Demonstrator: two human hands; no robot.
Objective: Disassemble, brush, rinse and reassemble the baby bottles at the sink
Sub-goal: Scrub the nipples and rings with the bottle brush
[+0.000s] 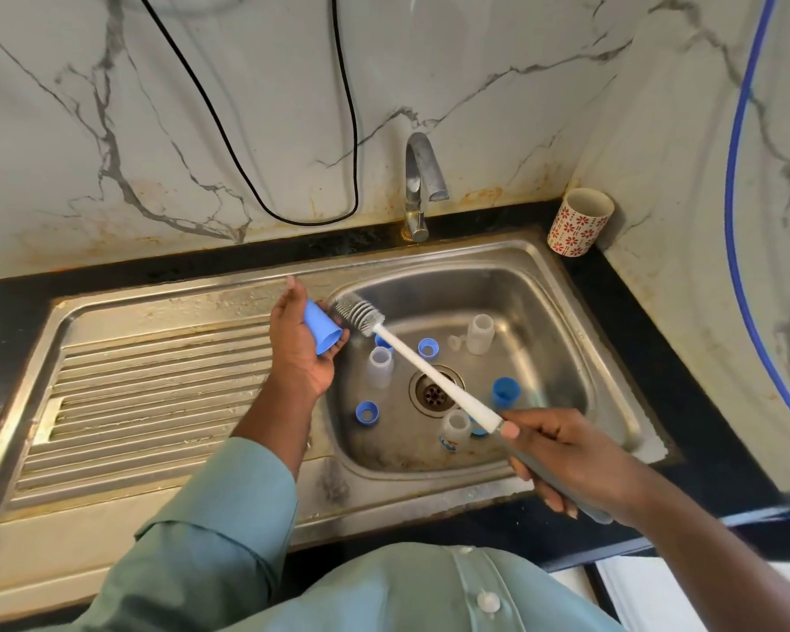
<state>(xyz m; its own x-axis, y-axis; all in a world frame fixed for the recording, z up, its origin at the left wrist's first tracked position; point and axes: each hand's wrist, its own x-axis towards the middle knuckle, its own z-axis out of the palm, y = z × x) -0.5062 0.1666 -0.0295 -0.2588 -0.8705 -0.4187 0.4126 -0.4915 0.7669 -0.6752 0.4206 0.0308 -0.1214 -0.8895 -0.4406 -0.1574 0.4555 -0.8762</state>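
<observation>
My left hand point(299, 346) holds a blue bottle cap point(321, 327) over the left edge of the sink basin point(562, 312), its open end facing right. My right hand point(566, 458) grips the grey handle of a long white bottle brush point(425, 364). The brush's bristle head point(360, 312) sits just right of the cap's mouth. Down in the basin stand three clear bottle bodies point(379, 367), point(480, 333), point(454, 431), several blue collar rings point(366, 412), point(428, 348), another blue cap point(505, 390) and a clear teat point(454, 343).
A steel tap point(423, 184) rises behind the basin; no water is seen running. The ribbed draining board point(156, 390) lies to the left. A red-patterned cup point(578, 221) stands in the back right corner. Black cables point(293, 212) hang on the marble wall.
</observation>
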